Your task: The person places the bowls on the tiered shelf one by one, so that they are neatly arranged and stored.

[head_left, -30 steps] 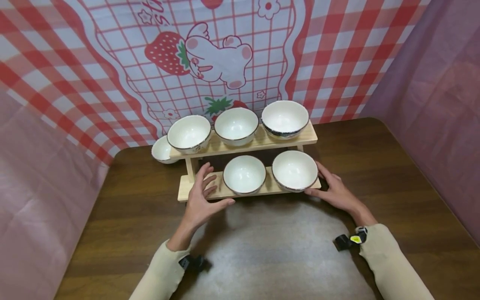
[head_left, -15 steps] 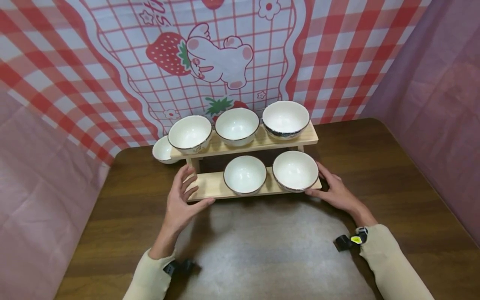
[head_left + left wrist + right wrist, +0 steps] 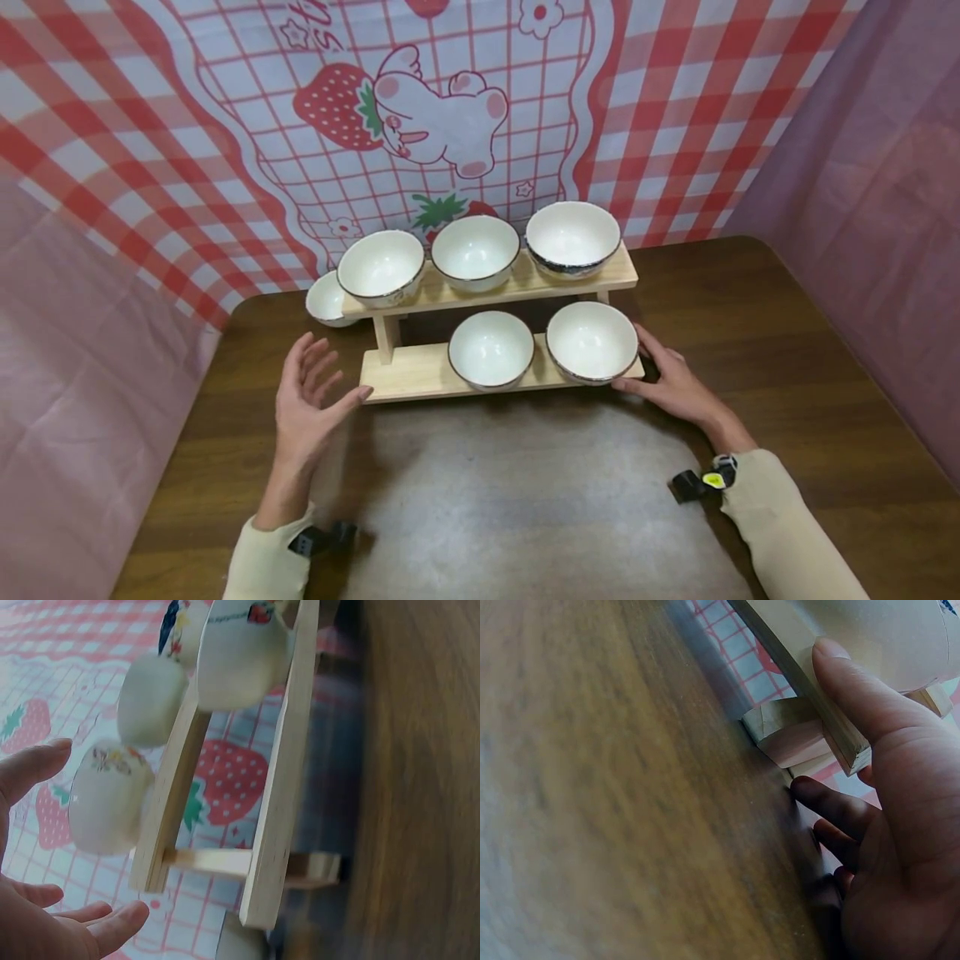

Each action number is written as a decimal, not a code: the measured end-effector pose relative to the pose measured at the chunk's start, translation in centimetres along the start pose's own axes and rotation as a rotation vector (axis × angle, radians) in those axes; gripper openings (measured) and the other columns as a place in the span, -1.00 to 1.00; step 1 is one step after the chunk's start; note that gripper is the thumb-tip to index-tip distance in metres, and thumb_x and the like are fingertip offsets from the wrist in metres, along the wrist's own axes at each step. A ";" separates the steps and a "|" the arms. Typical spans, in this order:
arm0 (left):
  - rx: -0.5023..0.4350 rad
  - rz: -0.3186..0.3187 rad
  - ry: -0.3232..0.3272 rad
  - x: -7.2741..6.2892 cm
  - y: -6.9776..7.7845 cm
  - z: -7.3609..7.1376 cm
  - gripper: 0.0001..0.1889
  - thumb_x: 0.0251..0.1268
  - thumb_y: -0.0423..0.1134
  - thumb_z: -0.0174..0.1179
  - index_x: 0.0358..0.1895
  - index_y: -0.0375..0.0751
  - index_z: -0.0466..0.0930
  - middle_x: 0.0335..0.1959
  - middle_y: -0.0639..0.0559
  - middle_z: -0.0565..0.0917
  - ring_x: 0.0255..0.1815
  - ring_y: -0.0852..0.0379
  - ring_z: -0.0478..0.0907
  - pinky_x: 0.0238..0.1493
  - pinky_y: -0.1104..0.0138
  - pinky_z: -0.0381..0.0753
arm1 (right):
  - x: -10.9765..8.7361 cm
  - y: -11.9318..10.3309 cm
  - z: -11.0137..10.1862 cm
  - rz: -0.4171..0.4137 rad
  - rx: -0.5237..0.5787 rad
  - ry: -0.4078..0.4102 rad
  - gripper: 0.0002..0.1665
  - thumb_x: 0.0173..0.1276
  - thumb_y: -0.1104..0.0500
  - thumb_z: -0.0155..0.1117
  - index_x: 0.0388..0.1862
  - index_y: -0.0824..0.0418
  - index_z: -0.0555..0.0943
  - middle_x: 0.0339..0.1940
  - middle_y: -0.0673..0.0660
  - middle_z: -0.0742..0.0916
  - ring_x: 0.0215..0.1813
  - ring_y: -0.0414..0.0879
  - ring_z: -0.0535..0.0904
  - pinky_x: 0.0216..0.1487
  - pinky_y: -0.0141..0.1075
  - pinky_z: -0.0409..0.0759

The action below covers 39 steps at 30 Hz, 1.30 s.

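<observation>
A two-tier wooden rack [image 3: 408,372] carries white bowls with dark rims. On its lower shelf are a middle bowl [image 3: 491,350] and a right-hand bowl [image 3: 592,342]. My right hand [image 3: 675,390] holds the right-hand bowl at its outer side, thumb in front and fingers behind. In the right wrist view the thumb [image 3: 847,679] lies against the bowl [image 3: 892,634] over the shelf's end; the lower fingers extend below. My left hand [image 3: 300,421], fingers spread and holding nothing, hovers left of the rack. The left wrist view shows its fingers [image 3: 112,930] apart from the rack.
On the upper shelf stand a left bowl [image 3: 381,265], a middle bowl [image 3: 476,250] and a right bowl [image 3: 573,237]. Another bowl [image 3: 327,300] sits on the wooden table [image 3: 525,500] behind the rack's left end. A checked cloth [image 3: 667,108] hangs behind.
My left hand has moved left, from beside the lower middle bowl to past the rack's left end. My right hand, the rack and the bowls have stayed in place.
</observation>
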<state>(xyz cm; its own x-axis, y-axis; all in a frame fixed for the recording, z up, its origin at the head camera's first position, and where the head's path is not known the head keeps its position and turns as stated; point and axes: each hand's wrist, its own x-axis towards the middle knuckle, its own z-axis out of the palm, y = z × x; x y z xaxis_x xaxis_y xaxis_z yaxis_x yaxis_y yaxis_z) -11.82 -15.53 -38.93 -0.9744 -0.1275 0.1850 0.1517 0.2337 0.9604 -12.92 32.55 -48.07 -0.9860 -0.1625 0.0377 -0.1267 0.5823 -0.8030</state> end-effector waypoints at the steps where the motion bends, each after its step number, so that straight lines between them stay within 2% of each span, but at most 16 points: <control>1: 0.006 -0.005 0.012 0.1 0.0 -0.2 0.01 -0.03 -0.64 0.41 0.53 -0.11 0.14 0.38 0.04 0.39 0.31 0.22 0.43 0.18 0.61 0.51 | 0.0 0.0 0.0 0.001 0.000 0.000 0.15 0.23 0.08 0.50 0.66 0.00 0.02 0.52 0.38 0.39 0.53 0.32 0.23 0.44 0.39 0.12; 13: -0.004 -0.043 0.107 1.9 -0.6 -1.8 -0.01 0.01 -0.57 0.43 0.54 -0.08 0.14 0.39 -0.05 0.38 0.33 0.10 0.42 0.13 0.64 0.51 | -0.2 -0.2 0.0 -0.003 0.006 0.004 0.14 0.22 0.10 0.51 0.65 0.00 0.04 0.51 0.37 0.42 0.52 0.30 0.25 0.44 0.38 0.13; 20: -0.002 -0.072 0.140 3.2 -0.9 -1.9 -0.02 0.02 -0.55 0.42 0.54 -0.09 0.13 0.40 -0.06 0.38 0.25 0.25 0.42 0.19 0.55 0.52 | -0.1 0.1 0.0 -0.005 -0.006 0.014 0.15 0.23 0.07 0.50 0.65 -0.01 0.03 0.51 0.38 0.42 0.50 0.32 0.26 0.43 0.39 0.14; 25: -0.004 -0.107 0.164 4.4 -1.2 -2.1 -0.02 0.05 -0.53 0.42 0.55 -0.08 0.10 0.42 -0.09 0.35 0.28 0.21 0.40 0.36 0.29 0.48 | -0.1 0.4 0.1 -0.007 -0.005 0.011 0.15 0.23 0.06 0.51 0.66 -0.02 0.03 0.52 0.38 0.40 0.52 0.32 0.25 0.44 0.40 0.13; 29: 0.002 -0.132 0.165 5.2 -1.6 -2.1 0.01 0.06 -0.49 0.44 0.57 -0.06 0.05 0.49 -0.13 0.31 0.37 0.04 0.36 0.46 0.03 0.39 | -0.1 0.4 0.1 0.002 0.001 0.000 0.16 0.23 0.04 0.50 0.66 -0.04 0.01 0.53 0.37 0.38 0.53 0.32 0.24 0.44 0.40 0.12; 33: 0.011 -0.146 0.169 5.9 -2.0 -2.0 0.03 0.06 -0.45 0.45 0.58 -0.06 0.03 0.53 -0.15 0.28 0.46 -0.11 0.30 0.48 -0.05 0.35 | -0.1 0.3 0.1 0.002 0.006 -0.005 0.16 0.25 0.04 0.49 0.66 -0.06 0.00 0.54 0.37 0.38 0.54 0.32 0.23 0.44 0.41 0.11; 39: 0.014 -0.149 0.178 6.8 -2.8 -1.8 0.02 0.06 -0.45 0.45 0.58 -0.09 0.03 0.51 -0.17 0.28 0.47 -0.13 0.30 0.48 -0.05 0.35 | 0.0 0.3 0.1 -0.001 0.015 -0.012 0.14 0.26 0.03 0.47 0.66 -0.13 -0.02 0.55 0.35 0.36 0.54 0.31 0.22 0.43 0.42 0.11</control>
<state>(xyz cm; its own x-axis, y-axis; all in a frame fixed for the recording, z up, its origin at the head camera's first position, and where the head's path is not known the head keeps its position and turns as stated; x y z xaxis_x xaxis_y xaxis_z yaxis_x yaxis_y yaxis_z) -18.55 -18.81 -40.00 -0.9413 -0.3288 0.0766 0.0051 0.2130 0.9770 -12.94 32.62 -48.34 -0.9845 -0.1723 0.0316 -0.1259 0.5706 -0.8115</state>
